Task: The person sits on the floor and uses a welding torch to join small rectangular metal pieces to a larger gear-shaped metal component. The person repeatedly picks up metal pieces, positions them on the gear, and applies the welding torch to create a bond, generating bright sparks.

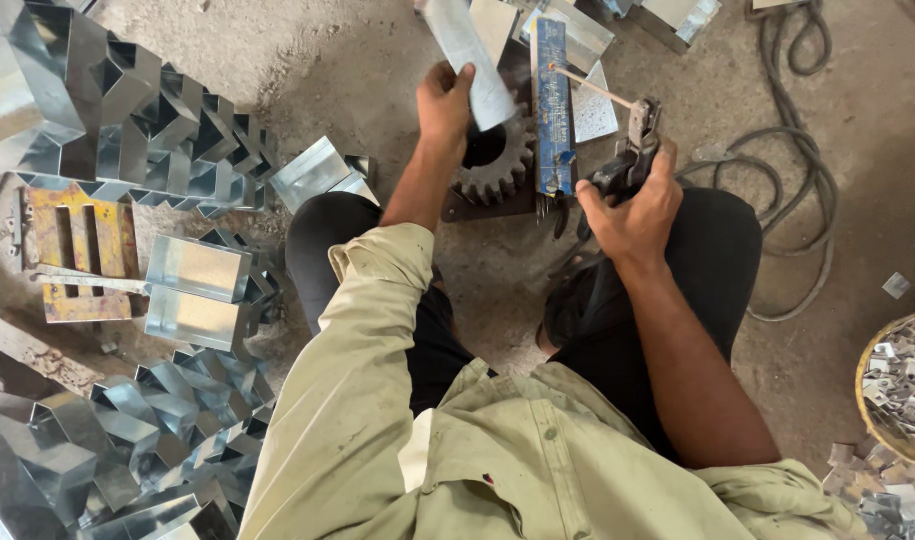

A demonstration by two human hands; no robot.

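My left hand (445,103) grips a folded strip of shiny sheet metal (468,55) and holds it upright over a large dark gear wheel (498,160) lying on the floor. My right hand (633,205) is closed around a dark welding electrode holder (633,150); a thin rod (596,88) sticks out of it toward a blue metal bar (552,105) that stands beside the gear. I sit on the floor with my knees on either side of the gear.
Stacks of folded sheet-metal boxes (128,120) lie at the left and lower left (128,440). A rusty yellow frame (78,250) lies among them. Cables (798,180) curl at the right. A basket of small metal pieces (903,385) stands at the right edge.
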